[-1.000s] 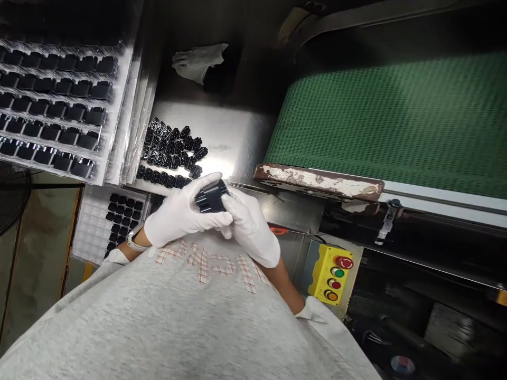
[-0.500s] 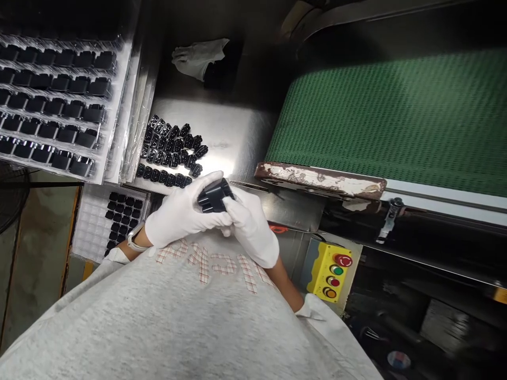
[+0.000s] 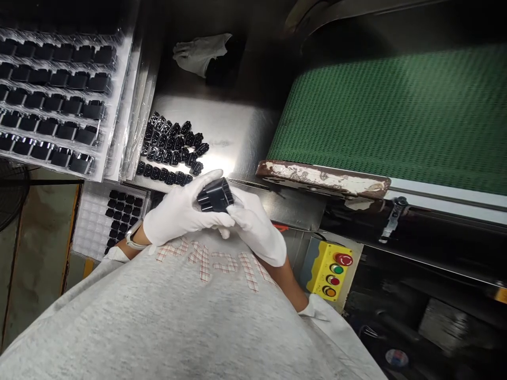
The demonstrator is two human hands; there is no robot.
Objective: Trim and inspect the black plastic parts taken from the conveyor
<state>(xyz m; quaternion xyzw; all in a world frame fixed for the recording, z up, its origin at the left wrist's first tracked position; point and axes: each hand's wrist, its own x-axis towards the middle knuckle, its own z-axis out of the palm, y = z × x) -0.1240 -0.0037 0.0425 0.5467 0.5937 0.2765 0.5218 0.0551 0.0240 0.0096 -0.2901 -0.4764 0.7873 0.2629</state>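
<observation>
A glossy black plastic part [image 3: 215, 195], blocky with ridges along its lower left side, is held close in front of my chest. My left hand [image 3: 174, 215], in a white glove, wraps round it from the left, thumb above and fingers below. From the right, my white-gloved right hand [image 3: 257, 227] pinches the part's right end, thumb at the lower corner; some of its fingers are hidden behind the part. Just beyond my hands, several small black parts [image 3: 170, 142] lie in rough rows on the metal table [image 3: 225, 126].
Stacked clear trays [image 3: 122, 116] with black parts stand at left. A lower tray [image 3: 89, 221] is partly filled. One loose glove [image 3: 202, 53] lies at the back. To the right are a green conveyor belt [image 3: 388, 116] and a yellow button box [image 3: 330, 272].
My right hand has shifted slightly right and down, its thumb sliding off the part's face to its lower right corner, uncovering more of that end. My left hand keeps its hold.
</observation>
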